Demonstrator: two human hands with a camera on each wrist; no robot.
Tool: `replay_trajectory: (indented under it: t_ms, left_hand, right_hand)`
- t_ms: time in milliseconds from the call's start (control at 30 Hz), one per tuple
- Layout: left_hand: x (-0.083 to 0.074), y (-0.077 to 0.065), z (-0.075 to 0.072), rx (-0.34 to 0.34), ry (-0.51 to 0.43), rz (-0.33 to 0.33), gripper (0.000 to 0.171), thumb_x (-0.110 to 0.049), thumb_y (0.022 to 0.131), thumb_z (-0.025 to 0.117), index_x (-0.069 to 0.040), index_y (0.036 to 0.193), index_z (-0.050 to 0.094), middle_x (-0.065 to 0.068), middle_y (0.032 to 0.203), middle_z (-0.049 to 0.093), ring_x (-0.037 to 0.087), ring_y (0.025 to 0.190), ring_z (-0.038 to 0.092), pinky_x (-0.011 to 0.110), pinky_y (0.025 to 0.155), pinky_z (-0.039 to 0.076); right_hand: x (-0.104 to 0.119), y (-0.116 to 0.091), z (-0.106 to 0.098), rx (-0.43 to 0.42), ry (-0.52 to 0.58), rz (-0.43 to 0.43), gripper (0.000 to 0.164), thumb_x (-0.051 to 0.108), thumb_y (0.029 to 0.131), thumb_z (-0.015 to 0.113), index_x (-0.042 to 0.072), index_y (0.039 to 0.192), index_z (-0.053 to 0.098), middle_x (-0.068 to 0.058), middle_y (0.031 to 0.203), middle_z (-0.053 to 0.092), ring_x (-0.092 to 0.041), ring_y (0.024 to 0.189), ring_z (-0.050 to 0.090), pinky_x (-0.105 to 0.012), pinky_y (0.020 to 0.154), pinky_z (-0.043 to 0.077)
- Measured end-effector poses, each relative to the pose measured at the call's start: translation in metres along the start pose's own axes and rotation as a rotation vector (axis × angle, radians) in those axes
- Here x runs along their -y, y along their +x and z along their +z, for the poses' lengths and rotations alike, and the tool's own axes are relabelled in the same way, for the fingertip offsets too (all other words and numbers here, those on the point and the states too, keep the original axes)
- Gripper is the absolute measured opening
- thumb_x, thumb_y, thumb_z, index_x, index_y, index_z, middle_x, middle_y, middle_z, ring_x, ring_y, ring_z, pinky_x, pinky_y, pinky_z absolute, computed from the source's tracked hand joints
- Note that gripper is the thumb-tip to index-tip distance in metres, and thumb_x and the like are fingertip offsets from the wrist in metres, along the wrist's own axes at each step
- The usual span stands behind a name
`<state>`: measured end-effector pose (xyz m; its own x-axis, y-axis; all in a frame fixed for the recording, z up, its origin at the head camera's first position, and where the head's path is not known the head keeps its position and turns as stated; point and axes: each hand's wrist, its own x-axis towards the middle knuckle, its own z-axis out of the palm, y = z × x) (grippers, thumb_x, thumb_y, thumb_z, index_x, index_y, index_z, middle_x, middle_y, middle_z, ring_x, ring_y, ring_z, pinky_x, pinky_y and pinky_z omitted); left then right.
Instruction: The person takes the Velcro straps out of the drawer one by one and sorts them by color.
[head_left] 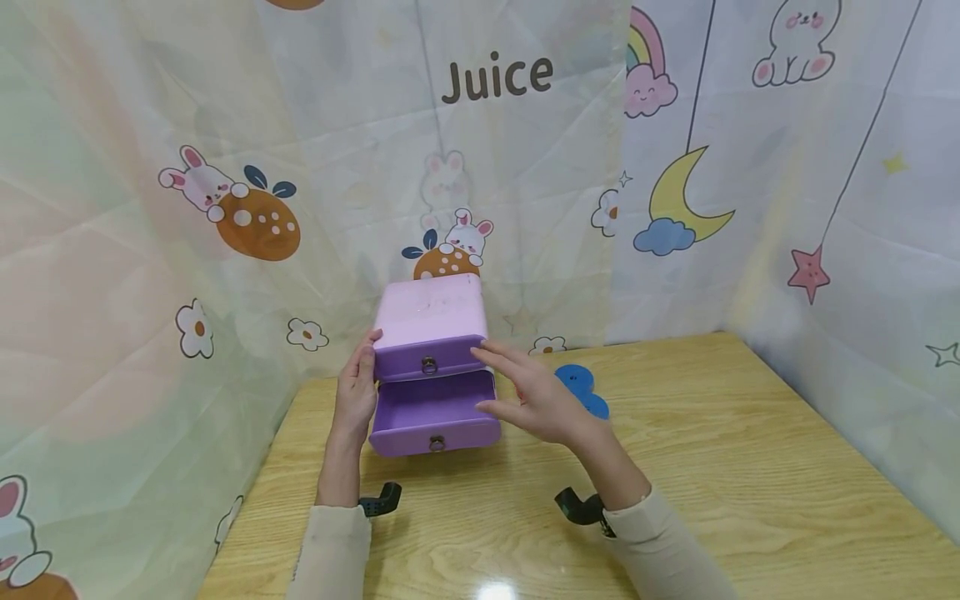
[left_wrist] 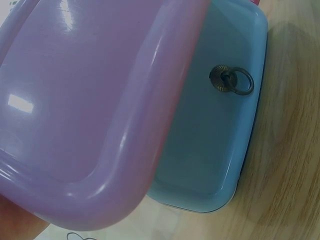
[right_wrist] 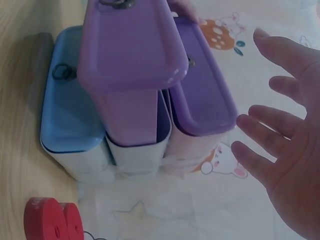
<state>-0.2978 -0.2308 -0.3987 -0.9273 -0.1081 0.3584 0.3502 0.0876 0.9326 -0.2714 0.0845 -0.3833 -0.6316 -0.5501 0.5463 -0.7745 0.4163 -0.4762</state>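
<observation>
A small stacked drawer cabinet [head_left: 431, 308] stands at the back of the table, with a pale pink top. Its upper purple drawer [head_left: 401, 362] is closed. Below it, a lilac drawer [head_left: 468, 432] with a ring pull is drawn out and its inside shows. Under that sits a closed blue drawer [left_wrist: 200, 130], seen in both wrist views. My left hand [head_left: 355, 396] rests against the cabinet's left side, thumb near the front edge. At the right end of the front, my right hand [head_left: 536, 392] has its fingers spread; in the right wrist view they stand apart from the drawers.
A blue rounded, lobed piece [head_left: 579, 383] lies right of the cabinet, partly behind my right hand. The right wrist view shows a red two-lobed piece [right_wrist: 47, 220] on the wooden table [head_left: 720, 450]. A printed cloth [head_left: 517, 167] hangs close behind the cabinet.
</observation>
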Motion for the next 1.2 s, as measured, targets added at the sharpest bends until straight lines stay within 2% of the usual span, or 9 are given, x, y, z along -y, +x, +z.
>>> replay_trajectory:
  t_ms: [67, 100, 133, 200, 567, 700, 867, 1067, 1200]
  left_hand:
    - [0.000, 0.000, 0.000, -0.001, 0.005, 0.002, 0.047, -0.036, 0.113, 0.040, -0.015, 0.155, 0.050, 0.001, 0.169, 0.036, 0.022, 0.155, 0.034, 0.045, 0.128, 0.027]
    - [0.000, 0.000, 0.000, -0.003, 0.009, 0.002, 0.047, -0.036, 0.113, 0.040, -0.015, 0.155, 0.049, 0.001, 0.169, 0.036, 0.022, 0.155, 0.035, 0.045, 0.128, 0.027]
    - [0.000, 0.000, 0.000, -0.004, 0.013, 0.001, 0.048, -0.036, 0.113, 0.040, -0.015, 0.155, 0.050, 0.001, 0.169, 0.036, 0.022, 0.155, 0.035, 0.045, 0.128, 0.027]
    - [-0.001, 0.000, 0.000, -0.007, 0.020, -0.001, 0.048, -0.037, 0.113, 0.040, -0.016, 0.155, 0.050, 0.001, 0.169, 0.036, 0.023, 0.155, 0.035, 0.045, 0.128, 0.027]
    - [-0.001, 0.000, 0.001, -0.007, 0.012, -0.020, 0.048, -0.039, 0.113, 0.039, -0.020, 0.156, 0.048, 0.000, 0.169, 0.035, 0.026, 0.152, 0.040, 0.049, 0.126, 0.030]
    - [0.000, 0.001, 0.000, -0.001, -0.008, -0.035, 0.048, -0.040, 0.112, 0.039, -0.021, 0.156, 0.049, -0.002, 0.169, 0.035, 0.026, 0.149, 0.043, 0.050, 0.124, 0.033]
    - [0.000, 0.002, -0.001, 0.008, -0.013, -0.031, 0.048, -0.038, 0.113, 0.040, -0.018, 0.156, 0.048, -0.001, 0.170, 0.034, 0.025, 0.152, 0.040, 0.049, 0.125, 0.032]
    - [0.016, 0.008, -0.004, 0.004, -0.012, -0.019, 0.048, -0.038, 0.113, 0.038, -0.018, 0.157, 0.047, 0.001, 0.169, 0.036, 0.027, 0.148, 0.044, 0.050, 0.123, 0.034]
    - [0.027, 0.013, -0.006, 0.000, -0.008, -0.008, 0.049, -0.042, 0.112, 0.037, -0.023, 0.157, 0.047, -0.004, 0.169, 0.035, 0.024, 0.149, 0.043, 0.049, 0.124, 0.033]
  right_hand:
    - [0.003, 0.001, 0.004, 0.016, -0.010, -0.014, 0.073, 0.038, 0.096, 0.077, 0.024, 0.159, 0.044, -0.008, 0.166, 0.040, -0.027, 0.141, 0.052, -0.053, 0.109, 0.051]
    - [0.004, 0.001, 0.006, 0.025, -0.014, -0.018, 0.073, 0.038, 0.096, 0.077, 0.023, 0.159, 0.044, -0.008, 0.166, 0.041, -0.027, 0.145, 0.050, -0.053, 0.110, 0.050]
    - [0.006, 0.001, 0.008, 0.035, -0.017, -0.019, 0.073, 0.038, 0.095, 0.077, 0.023, 0.159, 0.044, -0.008, 0.166, 0.041, -0.028, 0.152, 0.041, -0.053, 0.114, 0.046]
    - [0.009, 0.002, 0.011, 0.055, -0.012, -0.021, 0.073, 0.038, 0.095, 0.078, 0.024, 0.159, 0.045, -0.008, 0.165, 0.041, -0.028, 0.152, 0.041, -0.053, 0.112, 0.048]
    - [0.024, 0.005, 0.035, 0.128, -0.037, -0.071, 0.071, 0.038, 0.093, 0.079, 0.034, 0.156, 0.047, -0.001, 0.162, 0.046, -0.026, 0.148, 0.045, -0.049, 0.110, 0.051]
    - [0.027, 0.005, 0.039, 0.122, -0.062, -0.097, 0.069, 0.040, 0.093, 0.079, 0.034, 0.155, 0.049, 0.001, 0.157, 0.051, -0.021, 0.144, 0.048, -0.046, 0.111, 0.050]
    - [0.030, 0.005, 0.042, 0.111, -0.094, -0.127, 0.067, 0.041, 0.094, 0.078, 0.033, 0.154, 0.051, 0.003, 0.147, 0.058, -0.017, 0.134, 0.053, -0.042, 0.107, 0.052]
    - [0.030, 0.005, 0.044, 0.136, -0.084, -0.127, 0.065, 0.041, 0.095, 0.077, 0.032, 0.154, 0.051, 0.001, 0.134, 0.064, -0.014, 0.122, 0.057, -0.036, 0.099, 0.054]
    - [0.031, 0.005, 0.048, 0.181, -0.068, -0.115, 0.062, 0.039, 0.096, 0.076, 0.029, 0.153, 0.054, -0.002, 0.131, 0.066, -0.011, 0.115, 0.059, -0.032, 0.096, 0.055]
